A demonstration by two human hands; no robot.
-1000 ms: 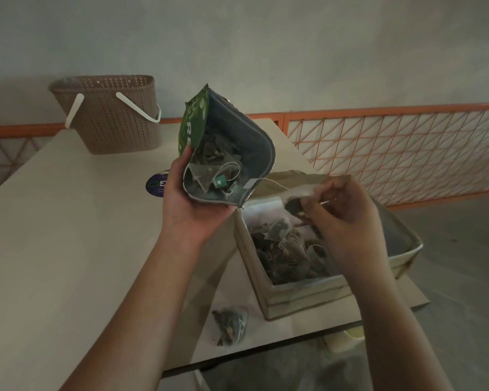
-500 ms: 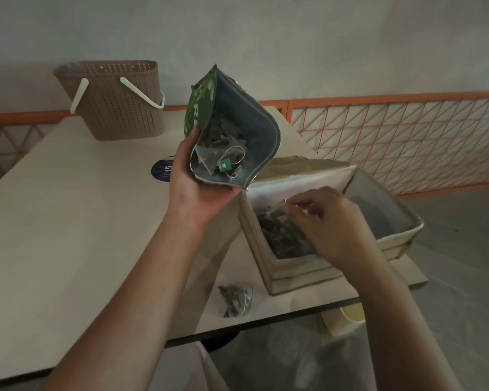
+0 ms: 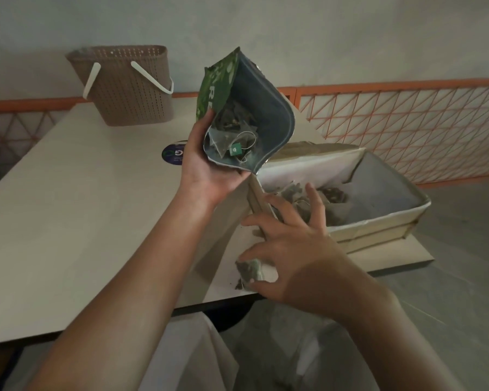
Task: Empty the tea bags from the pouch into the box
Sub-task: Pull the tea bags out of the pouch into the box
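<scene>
The left hand grips the green pouch from below, thumb curled against its printed side, holding it tipped with the open mouth facing the camera and its lower lip just above the near corner of the box. The right hand is spread with the fingers straight and apart, thumb and forefinger closing around a stray tea bag that lies on the desk near its front edge; whether it is actually pinched yet I cannot tell. More tea bags with strings and a small green tag sit inside the pouch, and a heap of tea bags already lies in the box, so the task looks partly done. The risks I judge from here: the stray bag sits close to the desk edge and a clumsy pinch could knock it off or tear it, spilling the loose leaf. The tilted pouch could also shed bags outside the box wall, since its mouth hangs over the corner rather than the middle. A brown basket stands at the far side of the desk, well apart.
</scene>
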